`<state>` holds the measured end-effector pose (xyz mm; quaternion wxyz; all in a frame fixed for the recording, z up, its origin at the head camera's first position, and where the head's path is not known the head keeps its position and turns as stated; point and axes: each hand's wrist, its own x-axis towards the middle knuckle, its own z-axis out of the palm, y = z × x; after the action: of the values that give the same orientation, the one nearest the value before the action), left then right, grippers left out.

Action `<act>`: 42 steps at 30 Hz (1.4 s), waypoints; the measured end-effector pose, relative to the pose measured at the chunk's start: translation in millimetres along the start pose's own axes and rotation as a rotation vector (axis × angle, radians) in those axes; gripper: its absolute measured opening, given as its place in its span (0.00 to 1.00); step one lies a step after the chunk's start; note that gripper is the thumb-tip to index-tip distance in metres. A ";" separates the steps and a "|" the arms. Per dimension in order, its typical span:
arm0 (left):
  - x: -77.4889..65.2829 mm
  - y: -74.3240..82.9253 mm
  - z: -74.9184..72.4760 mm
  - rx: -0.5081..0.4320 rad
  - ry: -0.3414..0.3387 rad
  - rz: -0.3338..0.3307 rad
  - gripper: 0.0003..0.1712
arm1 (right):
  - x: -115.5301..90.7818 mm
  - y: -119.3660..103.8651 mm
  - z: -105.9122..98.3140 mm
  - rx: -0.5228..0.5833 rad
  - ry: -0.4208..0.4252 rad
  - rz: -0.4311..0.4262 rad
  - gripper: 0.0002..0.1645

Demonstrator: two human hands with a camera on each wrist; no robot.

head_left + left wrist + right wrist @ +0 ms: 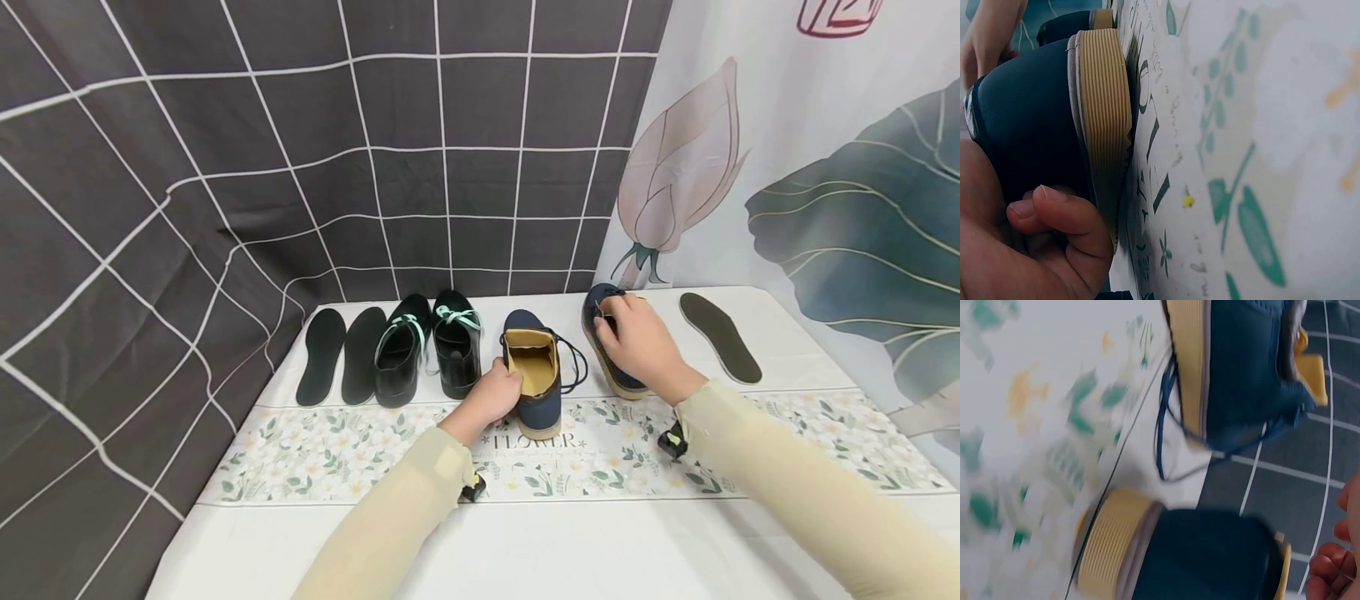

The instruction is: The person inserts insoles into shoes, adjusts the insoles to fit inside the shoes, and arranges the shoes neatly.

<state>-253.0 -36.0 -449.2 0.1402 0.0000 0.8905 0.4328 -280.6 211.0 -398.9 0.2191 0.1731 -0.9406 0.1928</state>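
In the middle of the table stands a navy lace-up shoe (pixel 538 412) with a yellow-tan inside and a ribbed tan sole, its laces looped out to the right. My left hand (pixel 495 392) grips its left side at the opening; the left wrist view shows curled fingers (pixel 1066 215) against the dark upper. A second navy shoe (pixel 630 383) is to the right, under my right hand (pixel 641 337), which holds it around the tongue and laces. The right wrist view shows this shoe (pixel 1204 562) blurred beside curled fingers (pixel 1329 569); the fingertips' contact is hidden there.
A pair of black shoes (pixel 457 354) with mint laces stands to the left, beside two black insoles (pixel 321 358). At far right lies one dark insole (pixel 722 337). Behind hangs a dark grid curtain (pixel 480 200). A floral band (pixel 322 454) crosses the white table.
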 end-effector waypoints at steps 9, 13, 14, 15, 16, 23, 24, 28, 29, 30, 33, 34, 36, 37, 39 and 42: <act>-1.2 0.2 -0.9 0.014 -0.001 0.003 0.35 | -6.8 38.4 -19.4 -0.013 0.043 0.118 0.19; -0.5 0.3 -0.8 0.015 -0.002 0.004 0.35 | -10.9 53.8 -27.5 -0.036 0.033 0.181 0.22; -0.2 0.2 -0.7 0.015 -0.001 0.005 0.35 | -12.0 57.6 -29.0 -0.046 0.025 0.194 0.23; 0.1 0.1 -0.6 0.014 0.000 0.004 0.35 | -13.0 62.3 -29.7 -0.055 0.021 0.204 0.23; 0.3 0.0 -0.3 0.016 0.002 0.004 0.34 | -14.0 66.7 -30.6 -0.062 0.012 0.217 0.24; -1.5 1.2 0.4 0.014 0.002 0.001 0.34 | -23.8 98.5 -34.4 -0.110 -0.071 0.319 0.27; -1.9 1.4 0.3 0.011 0.003 0.002 0.34 | -24.9 102.4 -35.2 -0.119 -0.088 0.330 0.27; -2.4 1.4 -0.3 0.000 0.001 -0.004 0.35 | -30.1 116.7 -38.2 -0.160 -0.151 0.347 0.26; -2.3 1.4 -0.5 -0.003 -0.001 -0.006 0.35 | -31.7 119.9 -38.8 -0.169 -0.165 0.348 0.26; -2.0 1.3 -0.7 -0.005 -0.002 -0.008 0.35 | -33.3 123.1 -39.2 -0.178 -0.177 0.351 0.25; -1.3 0.6 -0.6 -0.007 -0.011 -0.017 0.36 | -39.3 133.2 -39.4 -0.213 -0.223 0.356 0.26; -1.0 0.3 -0.5 -0.007 -0.014 -0.020 0.36 | -41.2 136.7 -39.4 -0.223 -0.241 0.359 0.27; -0.1 -0.3 -0.2 -0.004 -0.017 -0.023 0.36 | -45.2 144.1 -39.6 -0.245 -0.286 0.366 0.28; 0.1 -0.6 -0.1 -0.003 -0.018 -0.025 0.37 | -47.2 147.6 -39.9 -0.252 -0.308 0.374 0.29; 0.6 -0.9 -0.2 0.001 -0.017 -0.023 0.37 | -50.9 155.0 -41.0 -0.263 -0.349 0.388 0.30; 0.8 -1.1 -0.8 0.014 -0.007 -0.006 0.35 | -56.3 166.1 -42.9 -0.265 -0.402 0.395 0.31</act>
<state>-253.8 -37.2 -449.8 0.1445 0.0000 0.8931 0.4259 -286.4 387.2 -438.0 0.0076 -0.0083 -0.9976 0.0690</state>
